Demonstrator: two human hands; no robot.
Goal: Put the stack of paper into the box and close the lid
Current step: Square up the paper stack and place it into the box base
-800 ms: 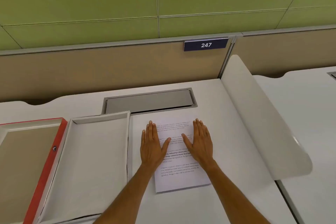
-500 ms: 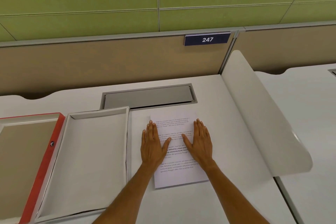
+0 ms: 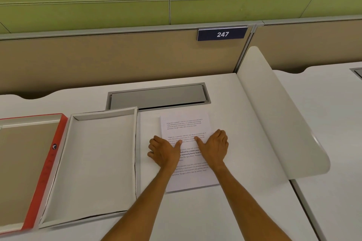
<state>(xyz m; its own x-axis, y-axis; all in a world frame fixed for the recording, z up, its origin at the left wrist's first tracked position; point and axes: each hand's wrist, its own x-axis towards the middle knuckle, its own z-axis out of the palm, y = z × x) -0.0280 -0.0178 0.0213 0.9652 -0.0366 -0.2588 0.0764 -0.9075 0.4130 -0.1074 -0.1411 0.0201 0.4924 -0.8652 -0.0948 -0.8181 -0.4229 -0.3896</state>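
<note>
Now the risk: pinched only at its side edges, the thin white stack of printed paper (image 3: 186, 154) could sag, fan out or shed sheets short of the empty white cardboard box (image 3: 94, 164) just left. Left hand (image 3: 165, 151) and right hand (image 3: 214, 146) curl at opposite edges, thumbs pressing on top, fingers tucked; stack flat on the white desk (image 3: 244, 191). Red-edged lid (image 3: 29, 170) lies open.

The left hand (image 3: 165, 151) and right hand (image 3: 214, 147) cover the middle of the stack of paper (image 3: 187, 127), hiding part of its print; their curled fingertips cannot be seen. The printed text is too small to read. The red-edged lid (image 3: 50, 164) is cut off by the left edge.
</note>
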